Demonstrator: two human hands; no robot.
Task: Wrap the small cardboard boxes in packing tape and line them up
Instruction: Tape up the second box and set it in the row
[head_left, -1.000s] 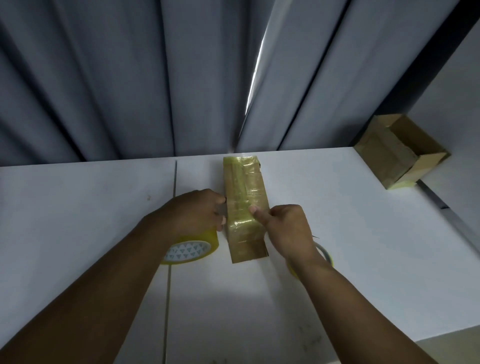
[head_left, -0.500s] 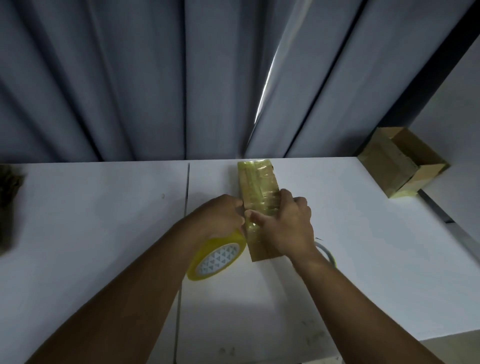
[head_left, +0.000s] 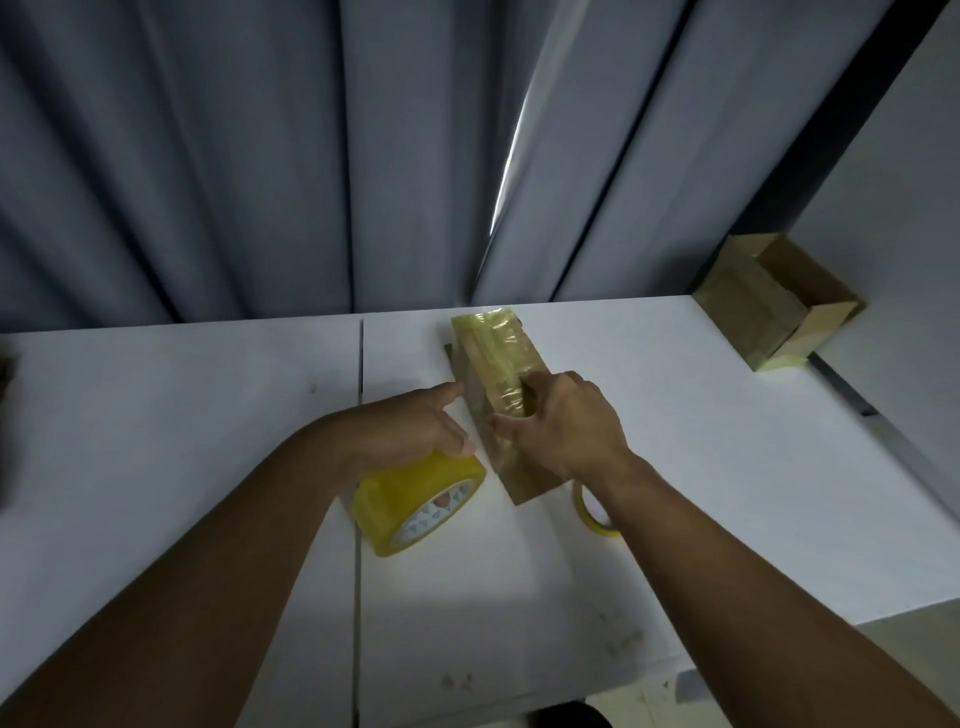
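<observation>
- Box, long brown cardboard, lay on the white table just right of the table seam. Long axis ran away from me, skewed a bit, with the far end close to the back edge.
- Yellowish clear tape covered its far half, glossy and wrinkled; the near end showed bare cardboard.
- Right hand gripped the box mid-length from above: fingers curled over the top, thumb pressed on the left face.
- Left hand held the tape roll: thumb lay over the outer band, a fingertip showed inside the core, and the index finger stretched forward to touch the box's left side.
- Tape roll was yellow and wide with a white patterned core, tilted on edge just left of the box's near end. I could not tell if it touched the table.
- I could not tell if a strip ran from roll to box.
- Thin tape ring, yellow, lay on the table just right of the box's near end, partly hidden under my right wrist.
- Second box, brown cardboard, sat at the table's far right corner by the wall, well apart from the first; its lower edge looked yellow.
- Grey curtain hung behind the table, with a bright slit of light between folds.
</observation>
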